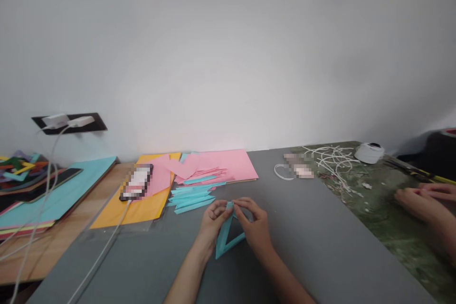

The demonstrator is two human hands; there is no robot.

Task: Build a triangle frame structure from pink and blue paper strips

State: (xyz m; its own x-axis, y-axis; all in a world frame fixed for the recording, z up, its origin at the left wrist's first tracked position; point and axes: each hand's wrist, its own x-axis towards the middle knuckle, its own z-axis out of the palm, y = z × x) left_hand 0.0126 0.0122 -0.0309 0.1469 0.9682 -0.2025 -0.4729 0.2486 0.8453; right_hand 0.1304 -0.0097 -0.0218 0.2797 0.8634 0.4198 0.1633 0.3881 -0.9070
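Note:
Both hands meet at the top corner of a folded blue paper strip (223, 237), bent into a triangle-like frame. My left hand (213, 221) pinches it from the left side, fingers curled. From the right, my right hand (254, 223) grips the same corner between thumb and fingers, hiding part of the strip's right side. The lower corner of the strip points down toward the grey tabletop (302, 247). Just beyond my hands lies a pile of folded blue paper strips (194, 198), with folded pink strips (204, 174) behind it.
Pink sheets (238, 164) and a yellow sheet (153, 213) lie at the back left, with a charging phone (137, 181) on top. White string (337, 164) and a spool (369, 153) are at the right. Another person's hands (423, 202) are at the right edge.

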